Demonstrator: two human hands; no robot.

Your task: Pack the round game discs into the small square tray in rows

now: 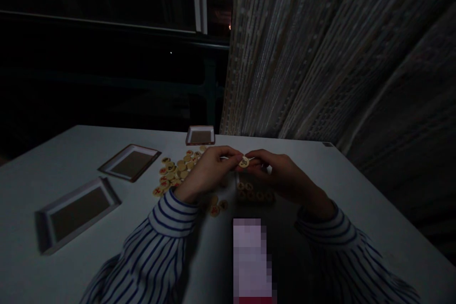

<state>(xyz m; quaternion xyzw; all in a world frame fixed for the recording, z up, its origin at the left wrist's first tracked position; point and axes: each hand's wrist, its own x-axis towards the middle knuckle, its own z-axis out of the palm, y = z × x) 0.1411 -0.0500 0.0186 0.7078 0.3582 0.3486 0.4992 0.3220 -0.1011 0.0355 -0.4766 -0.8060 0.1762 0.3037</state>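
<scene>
Both hands meet above the middle of a white table (53, 161), pinching one round pale game piece (244, 162) with a dark mark on its face. My left hand (210, 171) grips it from the left, my right hand (281, 173) from the right. Both wrists are in blue-striped white sleeves. A loose heap of similar round pieces (176, 171) lies just left of my left hand. A short row of pieces (254, 194) with red marks lies under my hands, and a few more pieces (215, 209) sit near my left wrist.
Three shallow rectangular box trays lie on the table: one (76, 211) at near left, one (130, 161) further back, a small one (200, 135) at the far edge. A ribbed curtain (338, 57) hangs at the right. The room behind is dark.
</scene>
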